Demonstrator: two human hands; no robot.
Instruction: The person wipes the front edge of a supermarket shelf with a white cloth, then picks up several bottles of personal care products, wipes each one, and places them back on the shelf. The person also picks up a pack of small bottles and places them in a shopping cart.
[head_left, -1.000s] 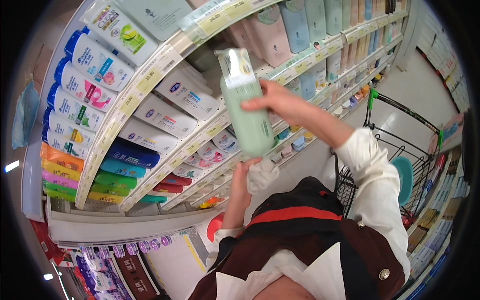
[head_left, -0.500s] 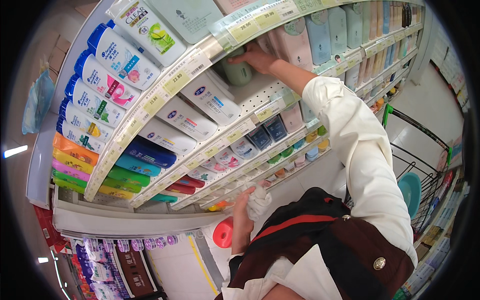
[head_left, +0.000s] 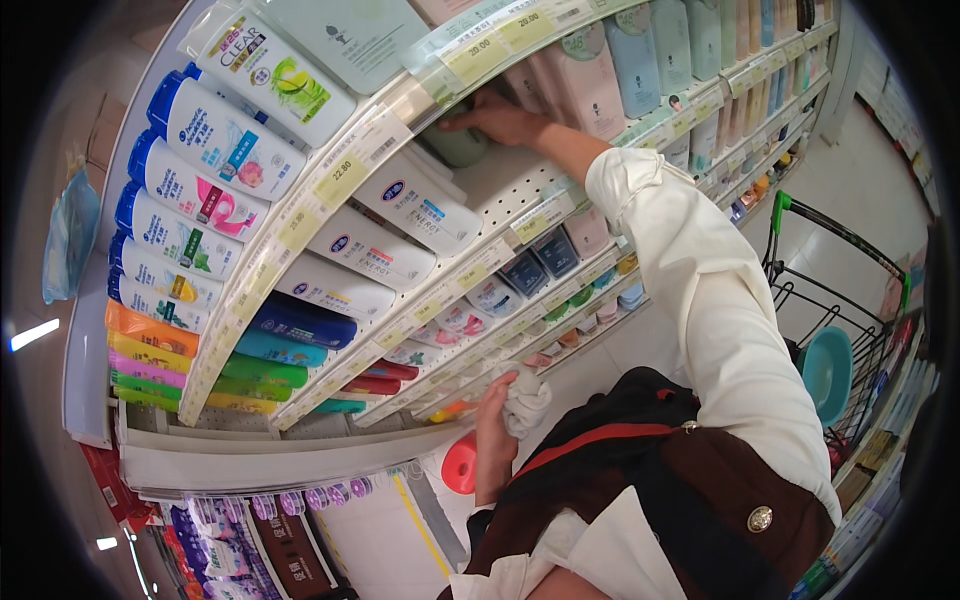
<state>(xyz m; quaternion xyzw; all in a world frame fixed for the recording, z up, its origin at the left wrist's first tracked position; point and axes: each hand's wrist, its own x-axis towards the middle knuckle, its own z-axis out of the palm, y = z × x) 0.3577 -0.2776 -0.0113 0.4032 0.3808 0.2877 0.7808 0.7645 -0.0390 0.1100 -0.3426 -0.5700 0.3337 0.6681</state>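
Observation:
Reaching into the shelf bay, my right hand (head_left: 497, 118) is closed round a pale green bottle (head_left: 456, 148), which is partly hidden by the shelf edge above. White bottles (head_left: 425, 207) lie to its left, and pink bottles (head_left: 588, 88) stand to its right. A bare stretch of perforated white shelf (head_left: 515, 185) shows below the hand. Lower down, near my body, my left hand (head_left: 494, 418) holds a bunched white cloth (head_left: 527, 402). Its fingers are closed against the cloth.
Curved shelf rails with price labels (head_left: 340, 176) run across in front of the bottles. Blue-capped bottles (head_left: 215, 135) line the left end. A red round object (head_left: 460, 463) is beyond my left hand. To the right stands a cart (head_left: 835, 240) with a teal basin (head_left: 828, 368).
My right hand and the green bottle have moved slightly deeper into the shelf. The view has shifted a little. My left hand still holds the cloth.

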